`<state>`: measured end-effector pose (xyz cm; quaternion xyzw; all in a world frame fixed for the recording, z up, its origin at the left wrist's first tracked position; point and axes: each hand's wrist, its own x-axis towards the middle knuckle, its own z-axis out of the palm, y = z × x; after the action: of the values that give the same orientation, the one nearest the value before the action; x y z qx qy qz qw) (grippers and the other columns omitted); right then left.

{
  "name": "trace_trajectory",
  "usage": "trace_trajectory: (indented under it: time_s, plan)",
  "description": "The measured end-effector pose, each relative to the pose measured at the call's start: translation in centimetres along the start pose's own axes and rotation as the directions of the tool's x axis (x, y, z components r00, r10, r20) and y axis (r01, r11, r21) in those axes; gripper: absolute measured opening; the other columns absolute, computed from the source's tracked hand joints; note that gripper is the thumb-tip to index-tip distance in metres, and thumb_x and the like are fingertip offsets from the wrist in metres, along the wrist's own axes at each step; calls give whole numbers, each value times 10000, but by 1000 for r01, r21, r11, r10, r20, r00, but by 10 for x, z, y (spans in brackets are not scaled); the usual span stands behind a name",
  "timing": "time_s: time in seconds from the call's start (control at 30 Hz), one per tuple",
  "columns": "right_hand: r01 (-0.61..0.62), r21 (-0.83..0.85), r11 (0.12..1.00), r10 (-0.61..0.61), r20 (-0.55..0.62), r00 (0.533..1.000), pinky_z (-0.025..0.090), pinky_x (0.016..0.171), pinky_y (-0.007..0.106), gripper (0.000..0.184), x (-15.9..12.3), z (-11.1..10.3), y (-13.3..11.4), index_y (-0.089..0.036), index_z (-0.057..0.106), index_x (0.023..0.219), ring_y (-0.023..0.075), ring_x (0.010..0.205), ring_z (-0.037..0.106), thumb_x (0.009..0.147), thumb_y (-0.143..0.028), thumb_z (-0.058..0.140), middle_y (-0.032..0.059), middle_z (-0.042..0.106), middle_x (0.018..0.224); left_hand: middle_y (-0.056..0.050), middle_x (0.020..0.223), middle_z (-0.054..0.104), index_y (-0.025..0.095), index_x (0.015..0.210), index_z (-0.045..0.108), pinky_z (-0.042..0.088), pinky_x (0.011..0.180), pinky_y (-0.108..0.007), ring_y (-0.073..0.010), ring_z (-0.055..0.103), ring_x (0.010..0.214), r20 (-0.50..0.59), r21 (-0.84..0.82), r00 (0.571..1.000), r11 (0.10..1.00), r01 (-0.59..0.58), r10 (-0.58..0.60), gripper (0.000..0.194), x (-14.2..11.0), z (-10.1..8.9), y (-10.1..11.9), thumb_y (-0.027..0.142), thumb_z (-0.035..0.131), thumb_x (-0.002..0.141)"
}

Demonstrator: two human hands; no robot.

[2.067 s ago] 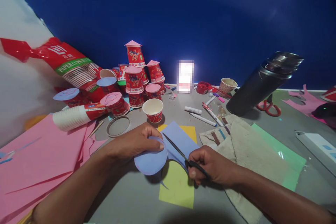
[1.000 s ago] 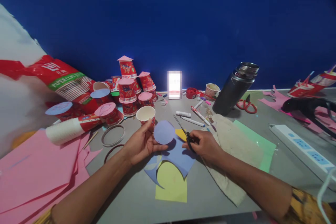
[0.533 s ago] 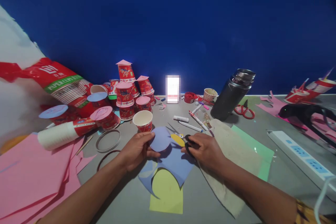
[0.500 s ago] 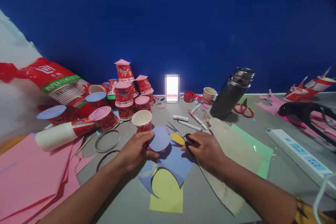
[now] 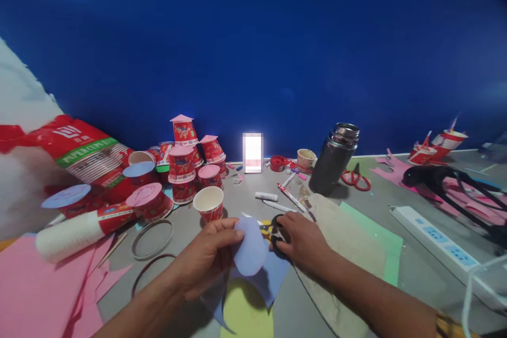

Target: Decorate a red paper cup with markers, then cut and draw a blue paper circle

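My left hand (image 5: 216, 253) pinches a cut-out round of blue paper (image 5: 250, 248) by its left edge, tilted up toward me. Black-handled scissors (image 5: 279, 232) are in my right hand (image 5: 303, 237), fingers wrapped round the handles. Their blades point left and are partly hidden behind the round. Under both hands lie a blue paper offcut (image 5: 275, 274) and a yellow paper piece (image 5: 245, 309) with a curved top. An open paper cup (image 5: 208, 203) stands just beyond my left hand.
Red paper cups (image 5: 182, 163) with pink tops are stacked at the left, near a sleeve of cups (image 5: 71, 235). A dark flask (image 5: 335, 158) stands beyond a beige cloth (image 5: 336, 253). A power strip (image 5: 439, 243) lies at the right, pink paper (image 5: 47, 285) at the left.
The blue round has tilted more upright and now covers much of the scissor blades. The view has shifted, so the table's things appear lower and further left.
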<state>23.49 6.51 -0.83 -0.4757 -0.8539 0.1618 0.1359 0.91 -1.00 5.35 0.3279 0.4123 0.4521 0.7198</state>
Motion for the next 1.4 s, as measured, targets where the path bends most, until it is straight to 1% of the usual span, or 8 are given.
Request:
trace_trajectory:
  time_s: [0.2, 0.4, 0.6, 0.87, 0.97, 1.17, 1.27, 1.4]
  plan:
    - [38, -40, 998, -38, 9, 999, 447, 887, 326, 187, -3, 3, 0, -217, 748, 1064, 256, 1100, 638, 910, -321, 772, 111, 666, 1246, -105, 808, 813, 128, 825, 821, 559, 703, -246, -195, 727, 729, -103, -105, 989, 988, -116, 105, 411, 23, 20, -22, 402, 994, 572]
    - [-7, 2, 1000, 7, 117, 993, 359, 723, 294, 106, 5, 4, 6, -169, 713, 876, 206, 842, 603, 857, -247, 783, 59, 681, 906, -90, 725, 793, 119, 814, 815, 531, 662, -259, -172, 685, 629, -141, -99, 985, 988, -115, 101, 422, 40, 12, -45, 426, 987, 581]
    - [39, 150, 988, -51, 74, 996, 319, 707, 260, 208, 9, 1, 12, -174, 650, 866, 164, 798, 537, 727, -83, 775, 5, 634, 857, -98, 784, 809, 107, 844, 814, 549, 719, -267, -175, 698, 674, -156, -85, 986, 993, -79, 65, 445, 45, 7, -48, 398, 1005, 567]
    - [109, 267, 958, -148, 131, 980, 345, 704, 266, 131, 7, -12, 12, -174, 673, 802, 159, 785, 558, 749, -92, 760, 2, 639, 819, -101, 781, 793, 109, 830, 790, 563, 769, -309, -220, 726, 772, -164, -54, 985, 996, -67, 58, 423, 51, 1, -52, 397, 984, 588]
    - [-3, 505, 863, -110, 195, 975, 413, 707, 271, 95, 6, -19, 13, -176, 727, 868, 166, 767, 608, 779, -192, 760, 7, 687, 822, -95, 753, 777, 114, 800, 772, 557, 760, -320, -224, 718, 764, -179, -25, 982, 997, -67, 62, 415, 53, 1, -53, 407, 968, 580]
    - [-161, 839, 520, -62, 225, 972, 469, 688, 283, 309, 9, -17, 17, -167, 734, 1008, 162, 761, 627, 791, -383, 774, 34, 728, 893, -40, 655, 719, 132, 779, 748, 484, 604, -277, -165, 627, 595, -232, 92, 970, 994, -54, 75, 396, 50, -1, -55, 457, 919, 631]
    - [-158, 870, 467, -72, 215, 974, 436, 626, 269, 339, 9, -12, 17, -170, 735, 969, 140, 693, 585, 798, -454, 803, 20, 701, 825, -2, 616, 686, 138, 755, 744, 386, 524, -235, -124, 552, 526, -258, 168, 962, 985, -47, 90, 337, 47, -3, -57, 408, 918, 653]
    - [-195, 876, 441, 69, 184, 980, 397, 562, 261, 364, 8, -3, 14, -171, 669, 746, 120, 596, 509, 777, -499, 824, -19, 587, 643, 20, 585, 648, 144, 670, 715, 360, 518, -224, -110, 523, 525, -251, 209, 963, 977, -41, 94, 322, 47, -5, -57, 382, 930, 641]
